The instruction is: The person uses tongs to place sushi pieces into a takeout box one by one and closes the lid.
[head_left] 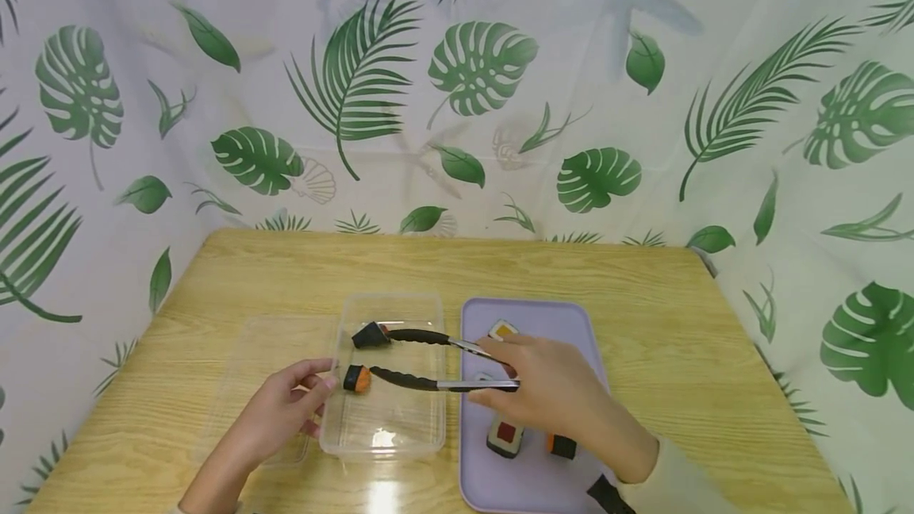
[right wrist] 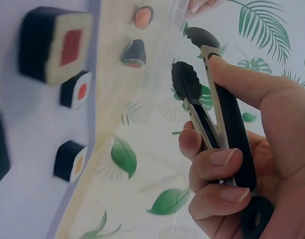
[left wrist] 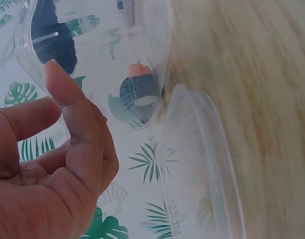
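Note:
My right hand [head_left: 550,383] grips metal tongs [right wrist: 229,114] with black handles and tips, their arms spread apart. The tips reach over a clear plastic box [head_left: 385,436], close to two toy sushi pieces inside it. One is a dark-wrapped sushi piece [head_left: 370,335] at the back left; the other is a sushi piece with an orange top [head_left: 356,378] near the left wall. My left hand [head_left: 278,411] touches the box's left side with loosely bent fingers. In the left wrist view its index fingertip [left wrist: 53,69] is against the clear wall.
Right of the box lies a purple tray [head_left: 528,486] with several sushi pieces, including a red-centred piece [head_left: 505,436] and an orange one [head_left: 562,446]. A clear lid [head_left: 228,387] lies on the wooden table [head_left: 664,355] to the left. Leaf-patterned cloth [head_left: 457,181] hangs behind.

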Available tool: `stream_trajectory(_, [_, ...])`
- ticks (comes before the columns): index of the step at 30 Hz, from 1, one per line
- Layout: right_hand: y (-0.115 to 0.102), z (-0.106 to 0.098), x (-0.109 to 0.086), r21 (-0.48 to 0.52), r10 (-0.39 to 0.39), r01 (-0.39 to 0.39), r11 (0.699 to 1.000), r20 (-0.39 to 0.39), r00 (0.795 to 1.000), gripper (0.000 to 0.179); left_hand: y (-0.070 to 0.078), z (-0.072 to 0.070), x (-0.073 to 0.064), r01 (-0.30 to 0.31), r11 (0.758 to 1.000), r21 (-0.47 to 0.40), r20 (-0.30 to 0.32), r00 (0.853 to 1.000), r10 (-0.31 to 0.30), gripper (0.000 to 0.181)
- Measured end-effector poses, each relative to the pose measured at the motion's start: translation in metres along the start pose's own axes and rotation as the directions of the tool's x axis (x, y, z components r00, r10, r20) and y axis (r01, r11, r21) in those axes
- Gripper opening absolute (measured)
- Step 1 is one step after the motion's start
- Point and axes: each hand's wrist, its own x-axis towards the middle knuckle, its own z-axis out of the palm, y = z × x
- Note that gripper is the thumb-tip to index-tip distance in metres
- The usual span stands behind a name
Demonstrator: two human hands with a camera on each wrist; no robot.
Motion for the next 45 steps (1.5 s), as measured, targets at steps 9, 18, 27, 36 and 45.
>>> stream_trajectory(9, [0.041, -0.012, -0.06, 0.019, 0.061, -0.059, 0.998, -0.157, 0.986, 0.049, -0.001, 0.001, 0.001, 0.008, 1.0, 0.027, -0.007, 1.0, -0.008, 0.051])
stream_trajectory(18, [0.077, -0.011, -0.119, 0.006, 0.186, -0.188, 0.982, -0.195, 0.963, 0.048, 0.003, 0.001, -0.001, 0.026, 0.999, 0.048, -0.02, 1.0, -0.025, 0.049])
stream_trajectory(27, [0.103, -0.015, -0.159, -0.005, 0.382, -0.383, 0.924, 0.048, 0.923, 0.059, 0.0, 0.003, 0.0, 0.032, 0.998, 0.056, -0.023, 0.999, -0.031, 0.05])
stream_trajectory(36, [0.135, -0.015, -0.187, 0.035, 0.397, -0.415, 0.909, 0.226, 0.889, 0.072, -0.001, 0.004, 0.0, 0.027, 0.998, 0.056, -0.02, 0.999, -0.026, 0.051])
stream_trajectory(45, [0.15, -0.007, -0.201, 0.074, 0.352, -0.381, 0.921, 0.258, 0.9, 0.055, 0.002, 0.004, -0.001, 0.03, 0.998, 0.057, -0.02, 0.999, -0.029, 0.05])
